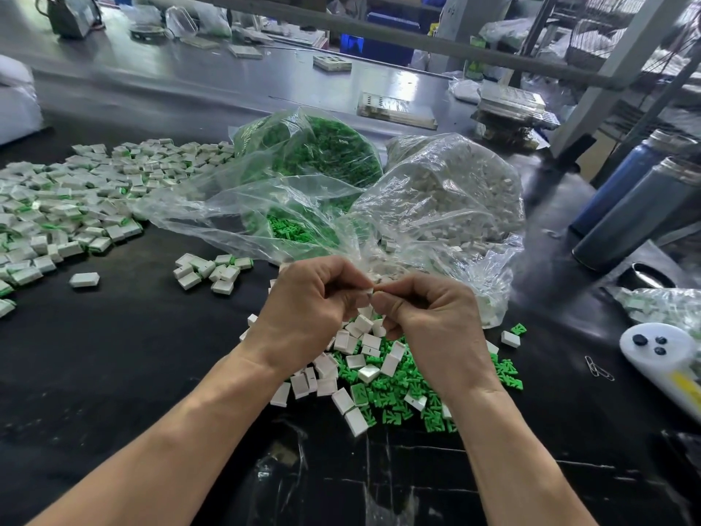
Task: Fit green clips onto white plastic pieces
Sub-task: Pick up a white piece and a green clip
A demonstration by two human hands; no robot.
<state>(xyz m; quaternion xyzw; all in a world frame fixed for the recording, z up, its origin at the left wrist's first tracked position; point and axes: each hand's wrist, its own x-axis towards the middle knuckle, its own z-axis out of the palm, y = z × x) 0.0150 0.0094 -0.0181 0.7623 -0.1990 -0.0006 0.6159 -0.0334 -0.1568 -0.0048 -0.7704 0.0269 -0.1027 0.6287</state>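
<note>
Hands meet above the loose pile | my left hand (315, 298) pinches a white plastic piece (367, 294), my right hand (425, 313) pinches what I judge a green clip (376, 294), mostly hidden | I square clip to slot, press straight | spares on desk (132, 354).

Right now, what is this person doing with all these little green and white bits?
A person is putting small parts together by hand. The left hand pinches a white plastic piece and the right hand meets it, apparently with a clip, hidden by the fingers. Below lies a loose heap of green clips and white pieces. Fitted ones form a big pile at left. Two open bags hold more.
</note>
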